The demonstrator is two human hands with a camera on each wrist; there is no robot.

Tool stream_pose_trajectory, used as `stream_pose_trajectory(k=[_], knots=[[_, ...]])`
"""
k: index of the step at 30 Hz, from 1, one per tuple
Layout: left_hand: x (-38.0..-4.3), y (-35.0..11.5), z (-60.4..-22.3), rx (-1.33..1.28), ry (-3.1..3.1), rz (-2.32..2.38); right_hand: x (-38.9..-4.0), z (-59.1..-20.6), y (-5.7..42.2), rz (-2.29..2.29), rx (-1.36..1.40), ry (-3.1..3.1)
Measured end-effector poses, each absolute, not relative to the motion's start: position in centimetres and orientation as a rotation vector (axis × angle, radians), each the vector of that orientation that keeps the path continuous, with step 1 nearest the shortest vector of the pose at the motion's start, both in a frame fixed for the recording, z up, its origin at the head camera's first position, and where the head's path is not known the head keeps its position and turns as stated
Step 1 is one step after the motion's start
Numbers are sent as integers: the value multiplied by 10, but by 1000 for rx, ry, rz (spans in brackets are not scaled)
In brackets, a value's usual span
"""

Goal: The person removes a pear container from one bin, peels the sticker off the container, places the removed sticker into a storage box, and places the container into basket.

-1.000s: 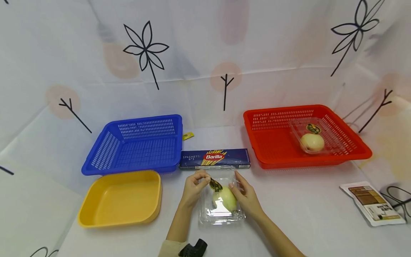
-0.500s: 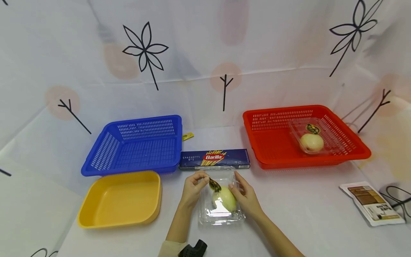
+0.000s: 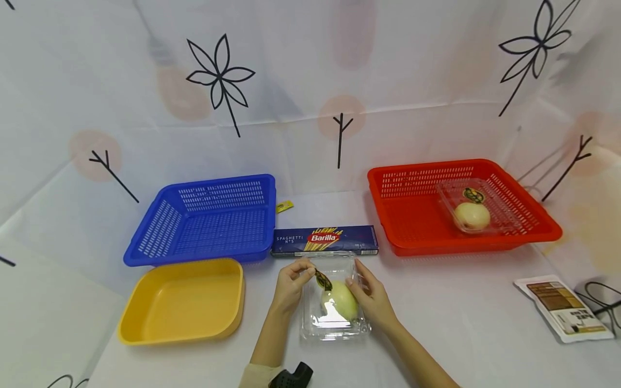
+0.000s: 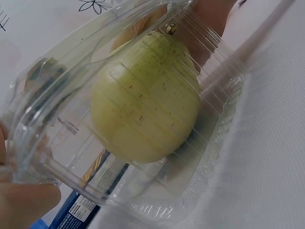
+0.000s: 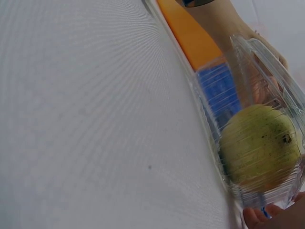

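At the left of the frame, a yellow tub (image 3: 181,302) sits directly below a blue basket (image 3: 220,215). At lower centre, the left hand (image 3: 289,288) pinches one end of a dark sticker (image 3: 323,281) between thumb and forefinger, over the lid of a clear box (image 3: 332,331) containing a pale fruit (image 3: 345,302); a spaghetti carton (image 3: 325,240) lies just above. The right hand (image 3: 372,299) is clasped on the box's right side. Right of centre, a red basket (image 3: 409,218) holds a second boxed fruit (image 3: 472,215); a pouch (image 3: 565,308) lies at lower right.
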State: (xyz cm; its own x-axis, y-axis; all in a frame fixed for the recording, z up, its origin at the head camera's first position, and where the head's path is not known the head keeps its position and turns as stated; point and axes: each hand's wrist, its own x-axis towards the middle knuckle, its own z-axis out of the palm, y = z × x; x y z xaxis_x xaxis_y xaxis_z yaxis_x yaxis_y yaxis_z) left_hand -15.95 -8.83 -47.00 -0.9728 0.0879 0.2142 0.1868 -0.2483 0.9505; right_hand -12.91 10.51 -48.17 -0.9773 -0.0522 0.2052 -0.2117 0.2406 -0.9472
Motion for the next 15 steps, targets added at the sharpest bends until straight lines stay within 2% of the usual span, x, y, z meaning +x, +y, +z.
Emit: stream_pose_trajectory(k=[15], knots=[[-158, -91, -471, -373, -1772, -2513, -129, -482, 105, 1843, 243, -2378]])
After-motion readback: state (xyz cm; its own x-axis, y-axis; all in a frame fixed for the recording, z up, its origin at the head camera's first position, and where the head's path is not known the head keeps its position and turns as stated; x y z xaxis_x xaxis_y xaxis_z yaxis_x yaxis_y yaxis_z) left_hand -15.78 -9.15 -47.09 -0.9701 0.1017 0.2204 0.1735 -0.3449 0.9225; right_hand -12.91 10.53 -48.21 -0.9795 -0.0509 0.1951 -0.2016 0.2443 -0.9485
